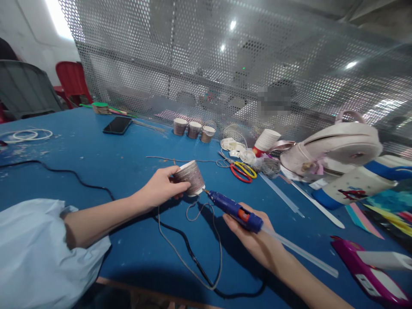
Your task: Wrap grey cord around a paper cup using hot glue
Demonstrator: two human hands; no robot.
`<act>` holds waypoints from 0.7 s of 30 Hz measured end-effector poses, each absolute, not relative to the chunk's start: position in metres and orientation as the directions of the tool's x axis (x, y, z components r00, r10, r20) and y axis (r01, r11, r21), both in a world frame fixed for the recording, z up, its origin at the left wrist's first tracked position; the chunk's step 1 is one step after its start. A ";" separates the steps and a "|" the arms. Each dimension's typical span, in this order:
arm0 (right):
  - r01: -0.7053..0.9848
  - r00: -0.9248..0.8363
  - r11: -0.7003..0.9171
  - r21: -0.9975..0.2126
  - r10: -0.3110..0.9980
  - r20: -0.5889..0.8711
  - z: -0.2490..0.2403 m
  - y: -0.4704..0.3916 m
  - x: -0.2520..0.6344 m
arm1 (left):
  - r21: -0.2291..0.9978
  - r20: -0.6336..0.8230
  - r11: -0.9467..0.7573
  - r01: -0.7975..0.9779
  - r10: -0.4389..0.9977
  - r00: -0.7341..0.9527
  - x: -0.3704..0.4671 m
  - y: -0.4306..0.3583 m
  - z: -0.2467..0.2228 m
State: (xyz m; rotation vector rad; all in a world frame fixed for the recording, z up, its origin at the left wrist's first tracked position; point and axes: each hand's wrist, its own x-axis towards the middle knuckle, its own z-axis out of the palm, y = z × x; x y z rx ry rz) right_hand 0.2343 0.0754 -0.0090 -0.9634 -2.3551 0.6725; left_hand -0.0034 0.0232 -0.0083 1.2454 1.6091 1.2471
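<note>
My left hand (165, 186) grips a small paper cup (190, 177) wound with grey-brown cord, tilted on its side above the table. In my right hand (254, 238) is a blue hot glue gun (230, 206), with a long clear glue stick (302, 251) sticking out of its back. The gun's nozzle is at the cup's lower right rim; whether it touches I cannot tell. A loose length of grey cord (220, 253) hangs below the cup and loops over the blue table (135, 253).
Several wrapped cups (194, 129) stand by the perforated metal screen (128, 64). Scissors (243, 171), stacked paper cups (268, 140), a pale bag (334, 146) and a white-and-blue bottle (357, 186) lie right. A phone (117, 125) lies far left. A black cable (189, 249) crosses beneath my hands.
</note>
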 end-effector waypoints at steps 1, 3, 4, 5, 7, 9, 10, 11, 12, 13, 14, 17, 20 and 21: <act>0.488 -0.615 0.621 -0.613 0.744 0.263 -0.009 0.076 0.235 | 0.966 0.011 0.055 0.251 0.966 -0.257 -0.003 0.023 -0.008; 0.488 -0.616 0.612 -0.623 0.747 0.251 -0.008 0.076 0.236 | 0.967 0.013 0.053 0.250 0.967 -0.254 -0.003 0.024 -0.008; 0.486 -0.625 0.610 -0.626 0.743 0.239 -0.008 0.075 0.237 | 0.968 0.012 0.053 0.247 0.967 -0.254 -0.003 0.024 -0.008; 0.483 -0.632 0.610 -0.628 0.740 0.231 -0.008 0.075 0.237 | 0.969 0.011 0.053 0.242 0.967 -0.253 -0.003 0.024 -0.007; 0.483 -0.636 0.606 -0.632 0.739 0.223 -0.008 0.075 0.238 | 0.972 0.010 0.051 0.230 0.967 -0.253 -0.003 0.024 -0.007; 0.489 -0.622 0.593 -0.639 0.751 0.221 -0.008 0.076 0.238 | 0.974 0.010 0.049 0.222 0.966 -0.257 -0.002 0.024 -0.007; 0.497 -0.612 0.581 -0.645 0.761 0.214 -0.008 0.076 0.238 | 0.974 0.010 0.050 0.222 0.966 -0.258 -0.002 0.024 -0.007; 0.504 -0.602 0.568 -0.651 0.771 0.207 -0.008 0.077 0.239 | 0.973 0.009 0.051 0.223 0.966 -0.260 -0.002 0.024 -0.007; 0.508 -0.597 0.556 -0.657 0.778 0.197 -0.008 0.077 0.239 | 0.973 0.009 0.051 0.224 0.966 -0.258 -0.002 0.024 -0.007; 0.509 -0.593 0.547 -0.665 0.783 0.190 -0.008 0.077 0.239 | 0.973 0.009 0.050 0.223 0.967 -0.255 -0.003 0.024 -0.006; 0.508 -0.589 0.538 -0.673 0.787 0.184 -0.008 0.077 0.238 | 0.974 0.009 0.049 0.221 0.968 -0.252 -0.003 0.024 -0.006; 0.493 -0.574 0.480 -0.726 0.806 0.144 -0.006 0.076 0.237 | 0.974 0.009 0.047 0.220 0.969 -0.246 -0.003 0.024 -0.005; 0.504 -0.532 0.368 -0.782 0.845 0.055 -0.003 0.076 0.237 | 0.974 0.013 0.041 0.221 0.970 -0.241 -0.004 0.023 -0.004; 0.510 -0.533 0.345 -0.788 0.845 0.024 -0.001 0.076 0.237 | 0.975 0.015 0.039 0.219 0.971 -0.238 -0.004 0.023 -0.004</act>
